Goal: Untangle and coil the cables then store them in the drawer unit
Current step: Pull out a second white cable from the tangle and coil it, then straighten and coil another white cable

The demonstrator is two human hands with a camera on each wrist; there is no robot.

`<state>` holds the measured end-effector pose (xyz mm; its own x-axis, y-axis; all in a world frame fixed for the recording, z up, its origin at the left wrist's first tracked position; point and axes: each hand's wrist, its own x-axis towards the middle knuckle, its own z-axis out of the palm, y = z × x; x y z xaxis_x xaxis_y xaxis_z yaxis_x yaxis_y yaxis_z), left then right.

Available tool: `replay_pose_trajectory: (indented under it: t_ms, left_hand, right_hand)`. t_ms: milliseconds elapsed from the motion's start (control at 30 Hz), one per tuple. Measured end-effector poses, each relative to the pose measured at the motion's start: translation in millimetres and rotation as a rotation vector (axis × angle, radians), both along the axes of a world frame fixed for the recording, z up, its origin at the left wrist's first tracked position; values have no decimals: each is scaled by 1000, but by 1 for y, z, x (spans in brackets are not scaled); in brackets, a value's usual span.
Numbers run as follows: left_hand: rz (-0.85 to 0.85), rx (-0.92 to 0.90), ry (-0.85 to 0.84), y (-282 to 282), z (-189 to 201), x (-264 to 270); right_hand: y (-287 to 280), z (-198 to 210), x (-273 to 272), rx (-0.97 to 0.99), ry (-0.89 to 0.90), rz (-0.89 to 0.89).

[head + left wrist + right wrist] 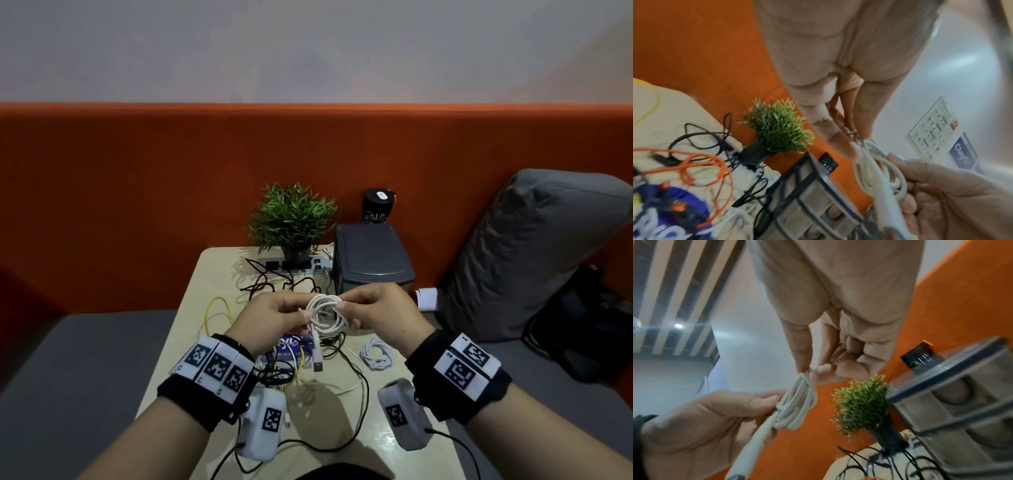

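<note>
A: Why are we holding the white cable up off the table rather than coiling it flat?

B: Lifted, the loops hang free and we can see them all. Our left hand pinches one side of the bundle between thumb and fingertips, and our right hand pinches the opposite side, so the coil stays stacked between them.

A: And the plug end?

B: It dangles straight below the coil. We judge it is left loose on purpose, as the tail to wrap around the loops so they stop springing apart.

A: The right wrist view shows our fingers curled at the top of the loops.

B: Yes, there the thumb and forefinger close right on the upper bend, where the strands cross. That is likely the spot to lock.

A: Where does it go afterwards?

B: Into the grey drawer unit, which stands at the far right of the table, just beyond our hands. Its drawers look closed from here, so one hand must let go to open one.

A: And the rest?

B: One small white coil already lies near our right wrist. The black cables and the yellow cable are spread loose on the table, some running to the power strip by the plant. Plenty left, we reckon.
</note>
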<state>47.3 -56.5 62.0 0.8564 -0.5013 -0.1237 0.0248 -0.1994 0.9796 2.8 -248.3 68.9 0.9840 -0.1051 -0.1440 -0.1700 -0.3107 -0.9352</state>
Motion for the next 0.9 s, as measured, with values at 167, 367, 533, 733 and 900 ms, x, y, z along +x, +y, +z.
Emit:
replay_pose_trajectory:
  t_ms: [167, 367, 533, 733, 900]
  left_hand:
    - [-6, 233, -16, 8, -41, 3]
    - [-134, 591, -165, 21, -78, -10]
    - [-360, 706, -114, 3, -114, -29]
    - [-587, 1043, -295, -16, -138, -39]
    - [-401, 906, -466, -14, -141, -34]
  right_hand:
    - [-21, -42, -6, -59, 139, -80]
    - [-67, -93, -26, -125, 338, -275]
    - [-89, -120, -38, -214, 545, -325]
    - [-82, -146, -44, -209, 677, -256]
    - [-79, -152, -47, -16, 617, -405]
